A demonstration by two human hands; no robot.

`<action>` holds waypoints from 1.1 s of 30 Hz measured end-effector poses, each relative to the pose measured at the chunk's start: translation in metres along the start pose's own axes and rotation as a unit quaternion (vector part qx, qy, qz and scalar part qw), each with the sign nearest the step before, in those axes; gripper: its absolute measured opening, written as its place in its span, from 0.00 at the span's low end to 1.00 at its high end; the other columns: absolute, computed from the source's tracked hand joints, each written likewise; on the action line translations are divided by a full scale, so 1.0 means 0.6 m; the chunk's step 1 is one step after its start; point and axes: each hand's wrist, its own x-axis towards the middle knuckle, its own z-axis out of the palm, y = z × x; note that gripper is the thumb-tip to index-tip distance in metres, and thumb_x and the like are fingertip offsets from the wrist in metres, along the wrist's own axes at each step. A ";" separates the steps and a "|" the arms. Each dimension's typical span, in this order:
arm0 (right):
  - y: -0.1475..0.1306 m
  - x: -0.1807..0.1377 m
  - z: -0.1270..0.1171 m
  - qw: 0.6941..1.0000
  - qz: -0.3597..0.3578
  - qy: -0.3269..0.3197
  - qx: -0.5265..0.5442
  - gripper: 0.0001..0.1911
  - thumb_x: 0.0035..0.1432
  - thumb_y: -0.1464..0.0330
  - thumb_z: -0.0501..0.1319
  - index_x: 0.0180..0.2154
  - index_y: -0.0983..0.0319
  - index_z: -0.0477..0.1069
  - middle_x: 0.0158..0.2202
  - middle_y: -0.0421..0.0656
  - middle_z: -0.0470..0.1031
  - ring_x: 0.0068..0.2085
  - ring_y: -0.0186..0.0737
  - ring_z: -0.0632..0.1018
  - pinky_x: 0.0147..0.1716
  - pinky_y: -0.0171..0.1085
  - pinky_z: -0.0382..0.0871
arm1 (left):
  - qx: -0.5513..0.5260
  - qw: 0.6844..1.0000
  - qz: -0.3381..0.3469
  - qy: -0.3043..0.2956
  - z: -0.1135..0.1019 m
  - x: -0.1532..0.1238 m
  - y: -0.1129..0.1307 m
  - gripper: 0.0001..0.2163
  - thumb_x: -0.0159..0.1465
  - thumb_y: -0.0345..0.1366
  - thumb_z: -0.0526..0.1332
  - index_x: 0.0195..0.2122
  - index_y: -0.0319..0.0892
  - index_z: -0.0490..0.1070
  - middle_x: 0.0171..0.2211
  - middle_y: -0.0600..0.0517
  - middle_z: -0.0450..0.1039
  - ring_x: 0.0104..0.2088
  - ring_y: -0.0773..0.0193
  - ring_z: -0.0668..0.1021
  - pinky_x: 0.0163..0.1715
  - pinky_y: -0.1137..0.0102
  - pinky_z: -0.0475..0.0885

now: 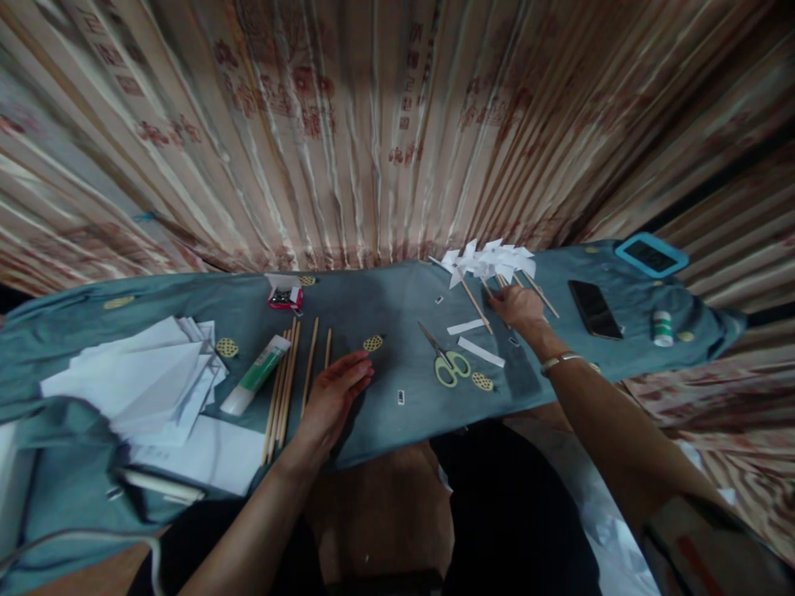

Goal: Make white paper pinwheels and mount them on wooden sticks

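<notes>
My left hand (335, 396) hovers over the cloth with its fingers stretched out and nothing visible in them. Just left of it lie several thin wooden sticks (287, 385). My right hand (518, 306) reaches to the far right of centre, its fingers closed on the stick of a white paper pinwheel; the fingertips are partly hidden. Several white paper pinwheels (490, 261) lie bunched there, their sticks pointing towards me. Between my hands rest scissors with light green handles (452, 368) and two white paper strips (481, 351).
On the left are a stack of white paper (149, 372), a green and white tube (256, 377) and a small red box of metal pieces (285, 295). A black phone (595, 309), a small white-green bottle (662, 329) and a blue-framed device (652, 254) lie right. Curtains (373, 132) hang behind.
</notes>
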 end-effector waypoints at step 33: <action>0.016 0.008 0.003 1.000 -0.003 0.010 -0.009 0.16 0.63 0.63 0.57 0.41 0.65 0.80 0.43 0.59 0.81 0.47 0.57 0.81 0.45 0.46 0.73 | 0.007 1.000 0.002 -0.012 -0.007 0.002 -0.002 0.16 0.44 0.31 0.77 0.35 0.38 0.80 0.31 0.52 0.80 0.31 0.71 0.80 0.35 0.77 0.75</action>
